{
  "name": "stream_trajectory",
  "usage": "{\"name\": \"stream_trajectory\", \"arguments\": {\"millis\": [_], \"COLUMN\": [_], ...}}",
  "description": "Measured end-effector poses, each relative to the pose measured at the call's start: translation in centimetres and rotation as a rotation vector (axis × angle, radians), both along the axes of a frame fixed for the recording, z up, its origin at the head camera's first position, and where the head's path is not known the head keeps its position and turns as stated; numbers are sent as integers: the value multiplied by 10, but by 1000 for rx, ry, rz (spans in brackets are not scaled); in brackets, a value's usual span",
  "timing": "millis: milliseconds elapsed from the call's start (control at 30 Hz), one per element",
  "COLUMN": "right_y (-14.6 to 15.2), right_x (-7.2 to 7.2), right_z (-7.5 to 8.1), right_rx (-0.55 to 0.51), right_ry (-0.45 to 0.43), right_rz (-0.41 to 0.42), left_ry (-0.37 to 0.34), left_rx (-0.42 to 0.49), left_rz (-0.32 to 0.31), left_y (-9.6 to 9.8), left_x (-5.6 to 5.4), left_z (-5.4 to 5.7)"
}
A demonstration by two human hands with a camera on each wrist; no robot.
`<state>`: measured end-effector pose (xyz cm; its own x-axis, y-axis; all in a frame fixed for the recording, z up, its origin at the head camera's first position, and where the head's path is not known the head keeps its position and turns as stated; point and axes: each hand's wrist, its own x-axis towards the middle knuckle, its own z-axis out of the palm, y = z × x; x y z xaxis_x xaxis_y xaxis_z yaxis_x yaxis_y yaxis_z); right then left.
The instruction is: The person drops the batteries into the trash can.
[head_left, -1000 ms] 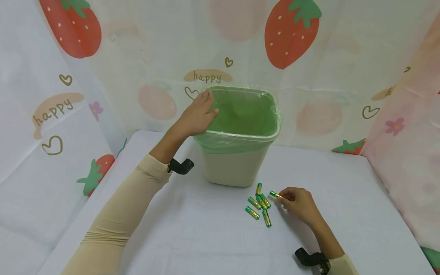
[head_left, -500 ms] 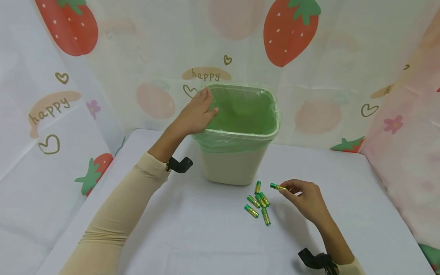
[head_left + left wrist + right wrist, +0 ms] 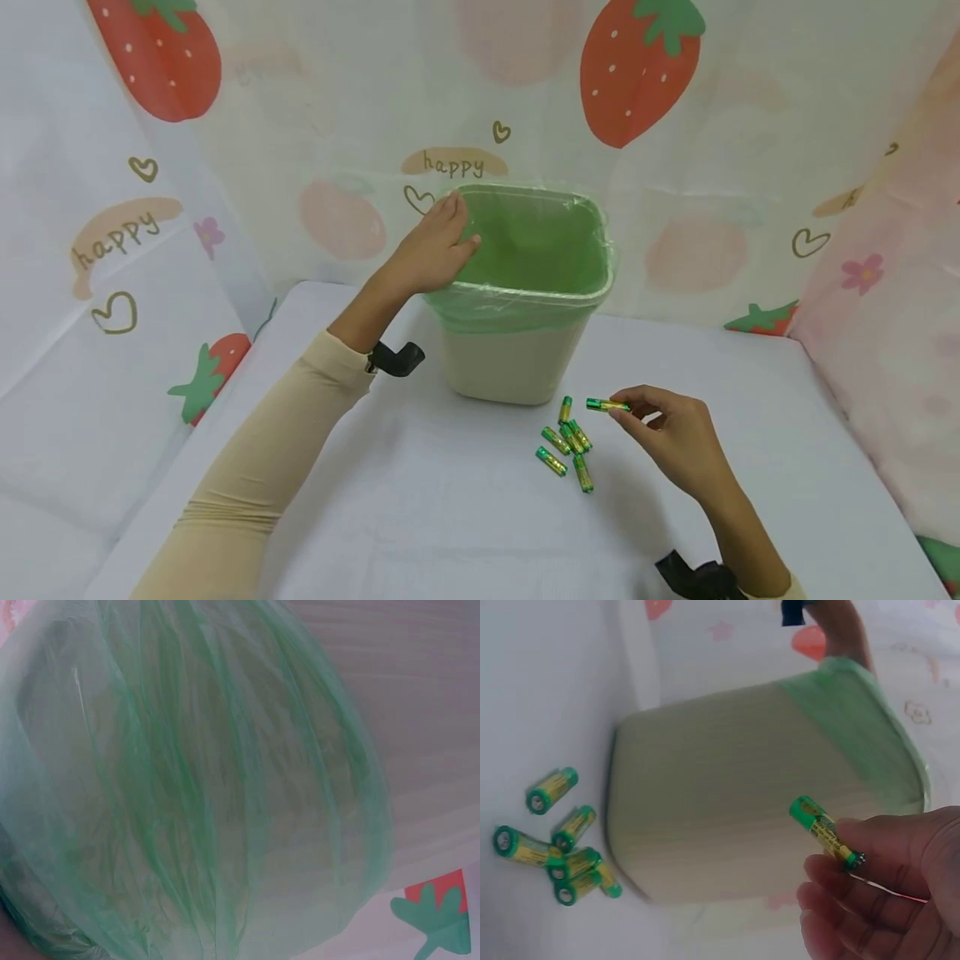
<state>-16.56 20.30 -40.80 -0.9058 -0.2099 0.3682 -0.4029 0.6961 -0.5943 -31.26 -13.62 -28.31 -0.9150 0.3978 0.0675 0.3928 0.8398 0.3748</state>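
Note:
A cream trash bin (image 3: 502, 362) stands upright on the white tablecloth, lined with a translucent green plastic bag (image 3: 517, 312) folded over its rim. My left hand (image 3: 431, 250) holds the bin's left rim, its thumb toward the opening. Folds of the bag (image 3: 217, 787) fill most of the left wrist view. In front of the bin's right side, my right hand (image 3: 671, 429) pinches a green and gold battery (image 3: 606, 405) between thumb and fingers, raised above the table. Several like batteries (image 3: 551, 462) lie in a loose cluster just left of it, near the bin's base.
The white tablecloth (image 3: 450, 500) covers the table under everything. Behind the bin hangs a strawberry-print curtain (image 3: 360, 100), and a pinkish printed sheet (image 3: 892, 333) closes off the right side. Black wrist cameras (image 3: 397, 358) are strapped to both forearms.
My right hand has lifted the pinched battery slightly up from beside the cluster and turned it nearly level. The left hand keeps its place on the rim, and the lying batteries have not moved.

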Motion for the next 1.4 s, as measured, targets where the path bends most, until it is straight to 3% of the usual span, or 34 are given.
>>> {"name": "stream_trajectory", "arguments": {"millis": [267, 500, 833, 1000, 1200, 1400], "right_y": [-4, -7, -16, -28, -42, -48], "right_x": [-1, 1, -2, -6, -15, -39], "right_z": [27, 58, 106, 126, 152, 171], "right_rx": [13, 46, 51, 49, 35, 55], "right_ry": [119, 146, 223, 215, 256, 241], "right_rz": [90, 130, 238, 309, 348, 315], "left_ry": [-1, -3, 16, 16, 21, 20], "left_rx": [-1, 3, 9, 2, 14, 9], "left_rz": [-3, -7, -21, -15, -4, -6], "left_y": [3, 6, 9, 4, 1, 2], "left_x": [-1, -2, -4, -2, 0, -1], "left_z": [2, 2, 0, -3, -2, -2]}}
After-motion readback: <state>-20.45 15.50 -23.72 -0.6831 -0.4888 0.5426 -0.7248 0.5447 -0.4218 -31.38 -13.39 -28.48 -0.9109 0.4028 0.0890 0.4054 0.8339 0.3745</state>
